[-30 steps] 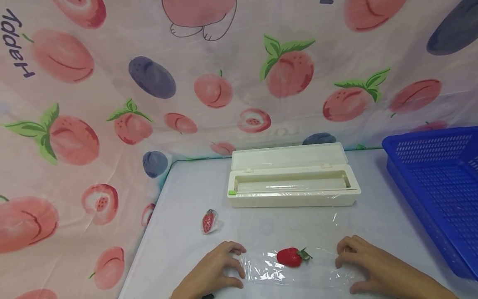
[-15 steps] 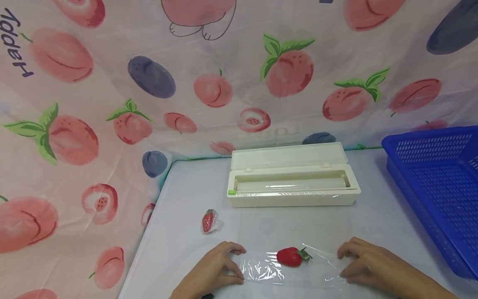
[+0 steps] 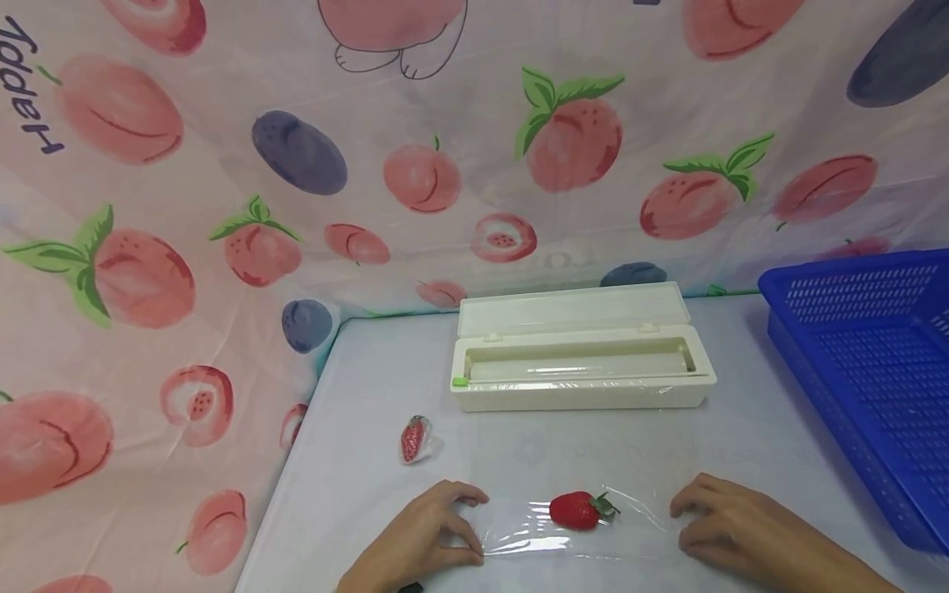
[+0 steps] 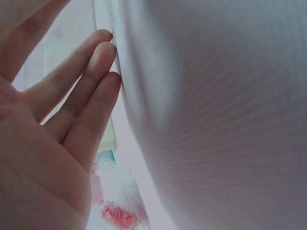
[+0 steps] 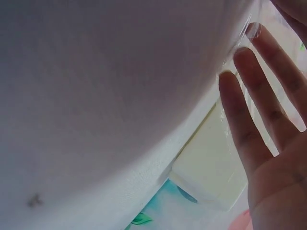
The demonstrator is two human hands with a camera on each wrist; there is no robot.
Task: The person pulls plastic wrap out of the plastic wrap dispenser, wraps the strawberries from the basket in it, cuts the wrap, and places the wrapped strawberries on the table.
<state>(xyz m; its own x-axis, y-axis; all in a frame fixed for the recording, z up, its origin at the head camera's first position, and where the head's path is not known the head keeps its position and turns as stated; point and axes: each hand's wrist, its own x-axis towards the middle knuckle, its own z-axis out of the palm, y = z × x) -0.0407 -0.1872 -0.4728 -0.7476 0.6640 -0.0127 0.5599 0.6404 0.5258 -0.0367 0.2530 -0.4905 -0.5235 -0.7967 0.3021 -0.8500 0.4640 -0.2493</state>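
Observation:
A clear sheet of cling film (image 3: 519, 527) stretches toward me from a white dispenser box (image 3: 582, 399). On the film lies a red strawberry (image 3: 574, 511) with green leaves pointing right. My left hand (image 3: 426, 531) pinches the film's near left corner between thumb and index finger. At the near right corner my right hand (image 3: 730, 523) pinches the film the same way. Both wrist views show the other fingers (image 4: 98, 96) extended, tips at the white table surface; thumb and index finger are mostly hidden there. Film wrinkles show by the right fingertips (image 5: 242, 53).
Left of the film lies a strawberry wrapped in film (image 3: 413, 439). The dispenser's lid (image 3: 574, 311) stands raised, with the film roll (image 3: 578, 366) inside. A blue perforated basket (image 3: 808, 362) stands at the right. Fruit-printed cloth (image 3: 445, 99) hangs behind the table.
Both hands have closed thumb and finger together onto the film's near corners. The film's near edge now looks straighter and tauter. The strawberry and dispenser have not moved.

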